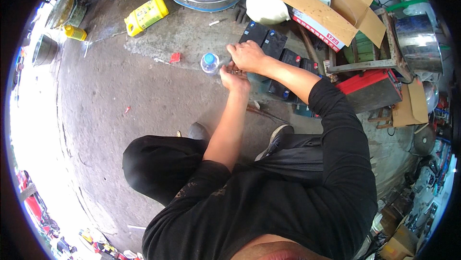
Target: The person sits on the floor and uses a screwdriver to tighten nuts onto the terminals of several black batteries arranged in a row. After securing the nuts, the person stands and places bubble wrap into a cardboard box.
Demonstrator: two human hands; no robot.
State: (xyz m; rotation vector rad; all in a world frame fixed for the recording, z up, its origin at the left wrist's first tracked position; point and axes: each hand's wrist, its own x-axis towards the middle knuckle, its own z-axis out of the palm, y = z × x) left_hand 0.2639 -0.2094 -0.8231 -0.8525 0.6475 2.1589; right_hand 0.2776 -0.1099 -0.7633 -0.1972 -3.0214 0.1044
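My left hand is palm up with its fingers curled, low in front of me. Small bits seem to lie in it, too small to name. Just above it, my right hand is closed, knuckles up; whatever it grips is hidden. A grey blur shows beside the fingers. Left of both hands stands a clear plastic bottle with a blue cap. Black block batteries with red and blue terminals stand in rows to the right, partly behind my right forearm.
An open cardboard box rests at the upper right near a white helmet. A metal basin holds black cables. A yellow jug lies at the upper left. Near the bottle is a red scrap. A metal-framed stool stands right.
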